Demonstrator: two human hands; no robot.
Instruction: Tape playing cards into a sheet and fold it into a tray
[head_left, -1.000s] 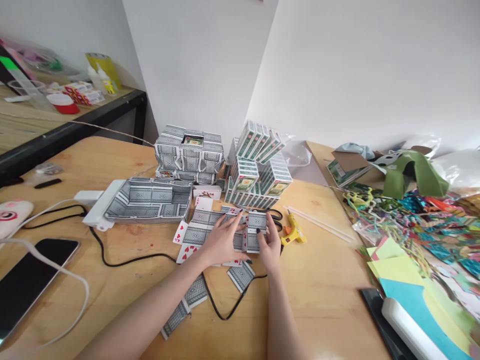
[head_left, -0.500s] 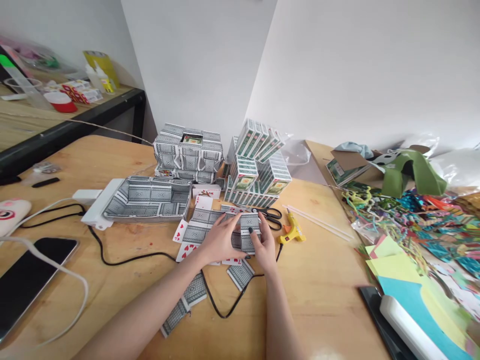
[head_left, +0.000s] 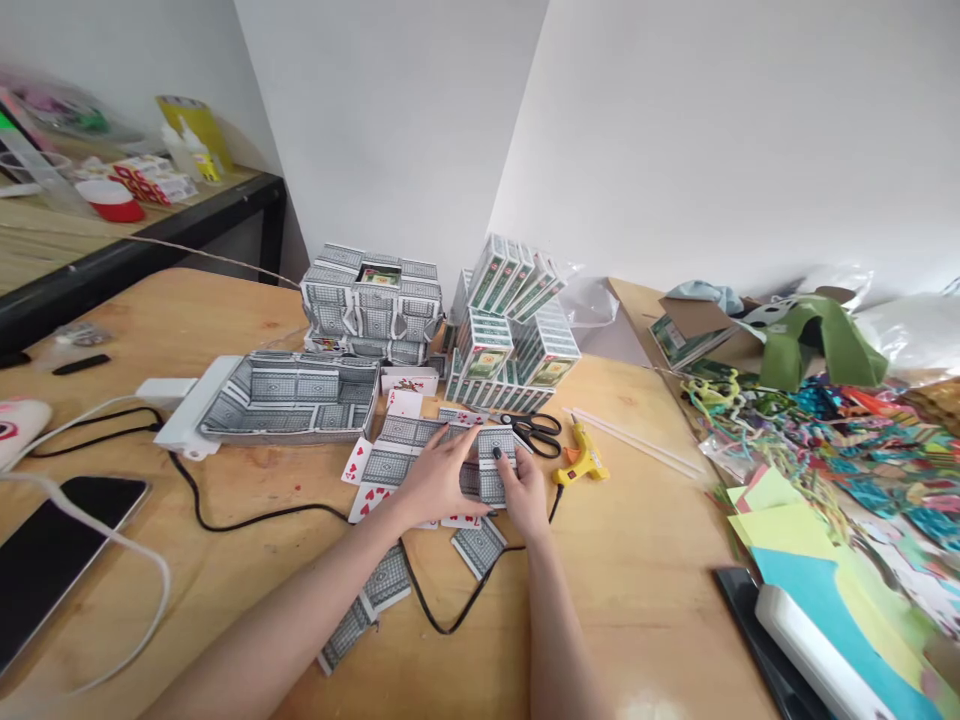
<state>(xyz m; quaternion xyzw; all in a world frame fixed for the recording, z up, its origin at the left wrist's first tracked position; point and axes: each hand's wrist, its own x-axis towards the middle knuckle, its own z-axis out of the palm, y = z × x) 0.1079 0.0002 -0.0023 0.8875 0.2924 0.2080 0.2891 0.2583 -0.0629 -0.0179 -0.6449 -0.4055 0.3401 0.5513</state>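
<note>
A patterned grey playing card (head_left: 493,466) lies face down between my hands. My right hand (head_left: 527,492) is closed on its right side, with the thumb on its back. My left hand (head_left: 441,478) arches around the left side, fingertips at the top edge and thumb at the bottom edge. Part of another grey-backed card shows in the gap under the left palm. Beneath and left of the hands, a sheet of overlapping cards (head_left: 387,467) lies on the table, some face up with red hearts. A loose joined card piece (head_left: 480,546) rests just below the hands.
A card-covered tray (head_left: 292,435) and card-covered box (head_left: 375,300) stand behind left. Stacked card boxes (head_left: 487,350), black scissors (head_left: 534,432) and a yellow glue gun (head_left: 581,455) are behind right. A black cord (head_left: 442,630) loops nearby; a phone (head_left: 67,545) lies left.
My right fingers have drawn in from the card's upper right edge, leaving the thumb on its back. The left hand keeps nearly the same pose. The whole view has shifted slightly.
</note>
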